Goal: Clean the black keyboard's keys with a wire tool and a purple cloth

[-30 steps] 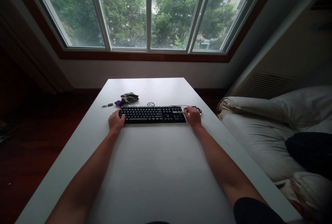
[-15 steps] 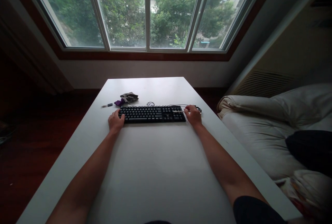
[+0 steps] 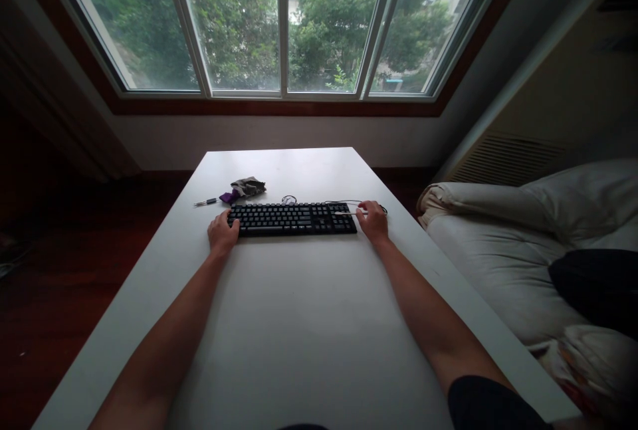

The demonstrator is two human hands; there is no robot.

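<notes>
A black full-size keyboard [image 3: 279, 218] lies flat across the white table. Its left end is held by my left hand [image 3: 222, 232], thumb on the near corner and the other fingers along the side. My right hand [image 3: 373, 222] is at the keyboard's right end, pinching a thin white stick [image 3: 347, 213]. The stick points left over the number pad; its tip is too small to make out, and I cannot tell whether it touches the keys. Behind the keyboard runs a black cable [image 3: 343, 201], partly hidden by my right hand.
Beyond the keyboard's left end lie a crumpled grey cloth or wrapper [image 3: 248, 186], a purple piece [image 3: 230, 197] and a slim tool with a dark handle [image 3: 207, 203]. The white table [image 3: 309, 323] stands before a window [image 3: 284, 24]. A padded sofa [image 3: 498, 257] is on the right.
My right hand has shifted slightly to the right with the white stick. My left hand and the keyboard stay where they were.
</notes>
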